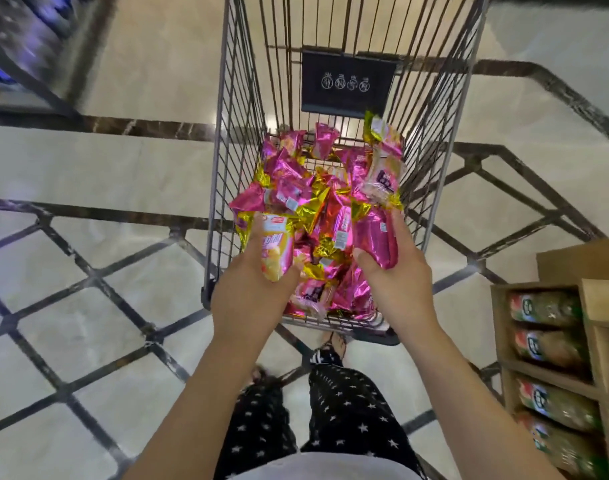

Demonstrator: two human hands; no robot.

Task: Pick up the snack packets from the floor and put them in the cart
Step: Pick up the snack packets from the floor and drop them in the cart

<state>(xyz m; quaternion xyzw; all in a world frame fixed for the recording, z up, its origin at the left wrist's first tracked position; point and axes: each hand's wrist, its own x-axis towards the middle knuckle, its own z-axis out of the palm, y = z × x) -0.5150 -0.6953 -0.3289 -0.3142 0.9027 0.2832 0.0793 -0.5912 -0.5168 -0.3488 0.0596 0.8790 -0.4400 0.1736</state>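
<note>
A wire shopping cart (220, 140) stands in front of me, with several pink and gold snack packets (296, 188) piled in its basket. My left hand (251, 289) grips a pink and yellow packet (277, 247) over the near end of the basket. My right hand (396, 268) grips a pink packet (376, 237) over the basket's right side. Just above that hand, another packet (382, 164) with a clear window hangs in the air against the cart's right wall, touching no hand.
A wooden shelf unit (587, 306) with green-labelled packs (542, 348) stands close on the right. A dark display (22, 39) fills the far left corner. My legs in star-print trousers (334, 410) are directly behind the cart. Glossy tiled floor (98, 244) surrounds it.
</note>
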